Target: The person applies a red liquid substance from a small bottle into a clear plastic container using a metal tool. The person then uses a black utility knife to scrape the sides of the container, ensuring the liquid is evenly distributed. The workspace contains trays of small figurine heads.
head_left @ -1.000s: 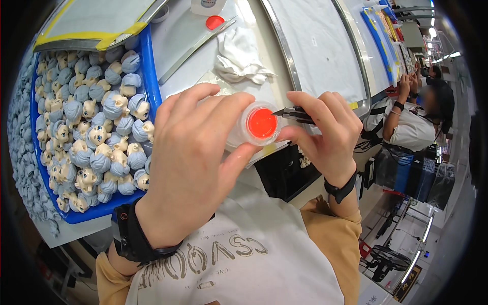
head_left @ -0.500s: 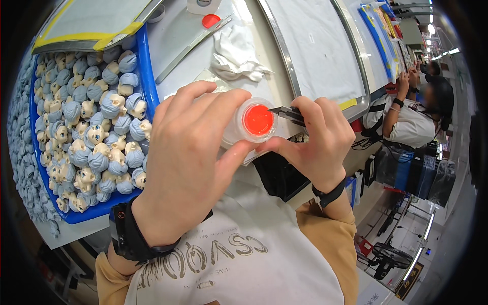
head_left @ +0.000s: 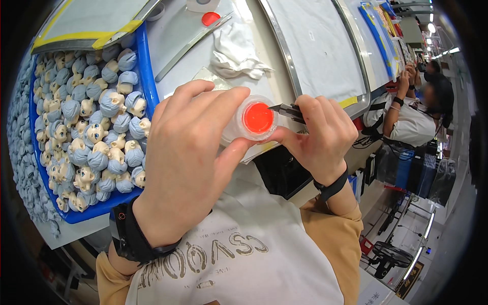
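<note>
My left hand [head_left: 190,142] is closed round a translucent round plastic jar [head_left: 242,129], its thumb and fingers on the jar's sides. Bright red, paint-like material [head_left: 258,118] shows inside the jar's open top. My right hand [head_left: 325,137] grips a dark utility knife [head_left: 291,112] between thumb and curled fingers. The knife's pointed tip lies at the right side of the jar's rim, and the right thumb rests against the jar's lower right edge. Most of the knife's handle is hidden inside the right hand.
On the left, a blue tray [head_left: 150,76] holds many doll heads with pale blue hair. Beyond the jar lie a crumpled white cloth [head_left: 236,51], a metal strip [head_left: 190,47] and a red lid [head_left: 210,19]. Framed screens [head_left: 315,46] stand at the back; a person [head_left: 419,119] works at right.
The right thumb has slid up and right along the jar's edge, and the right wrist has shifted slightly right. The jar and left hand have hardly moved.
</note>
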Demonstrator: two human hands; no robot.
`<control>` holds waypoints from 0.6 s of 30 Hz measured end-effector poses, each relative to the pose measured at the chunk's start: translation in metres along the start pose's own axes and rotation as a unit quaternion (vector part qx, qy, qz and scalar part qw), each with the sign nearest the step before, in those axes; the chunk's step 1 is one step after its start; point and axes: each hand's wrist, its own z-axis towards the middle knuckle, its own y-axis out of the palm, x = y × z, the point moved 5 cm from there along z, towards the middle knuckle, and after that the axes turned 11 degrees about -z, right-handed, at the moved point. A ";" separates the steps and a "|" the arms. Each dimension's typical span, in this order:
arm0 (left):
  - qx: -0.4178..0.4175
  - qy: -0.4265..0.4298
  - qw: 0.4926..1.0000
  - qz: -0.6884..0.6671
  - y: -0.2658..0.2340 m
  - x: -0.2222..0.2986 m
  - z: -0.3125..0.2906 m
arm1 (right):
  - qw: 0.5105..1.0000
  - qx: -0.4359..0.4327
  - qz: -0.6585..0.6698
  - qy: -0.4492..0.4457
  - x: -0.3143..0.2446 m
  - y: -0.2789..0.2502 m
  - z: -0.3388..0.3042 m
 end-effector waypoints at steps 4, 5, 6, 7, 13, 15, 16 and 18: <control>0.002 -0.002 1.000 0.002 -0.001 0.000 0.000 | 1.000 0.006 0.007 0.006 0.000 0.002 -0.002; 0.002 -0.001 1.000 0.001 -0.001 0.000 0.000 | 1.000 0.009 0.007 0.007 0.000 0.002 -0.002; 0.002 -0.001 1.000 0.000 -0.001 0.000 0.000 | 1.000 0.009 0.006 0.007 0.000 0.002 -0.002; 0.002 -0.001 1.000 0.000 -0.001 0.000 0.000 | 1.000 0.010 0.006 0.007 0.000 0.002 -0.002; 0.002 0.000 1.000 0.003 0.000 -0.001 0.000 | 1.000 0.013 0.011 0.004 0.002 0.002 -0.003; -0.006 0.004 1.000 -0.013 0.000 -0.001 0.000 | 1.000 0.013 0.015 0.003 0.002 0.001 -0.003; -0.010 0.006 1.000 -0.022 -0.001 -0.001 0.000 | 1.000 0.012 0.017 0.004 0.002 0.001 -0.003; -0.016 0.007 0.999 -0.029 -0.002 -0.001 0.000 | 1.000 0.011 0.017 0.005 0.003 0.001 -0.004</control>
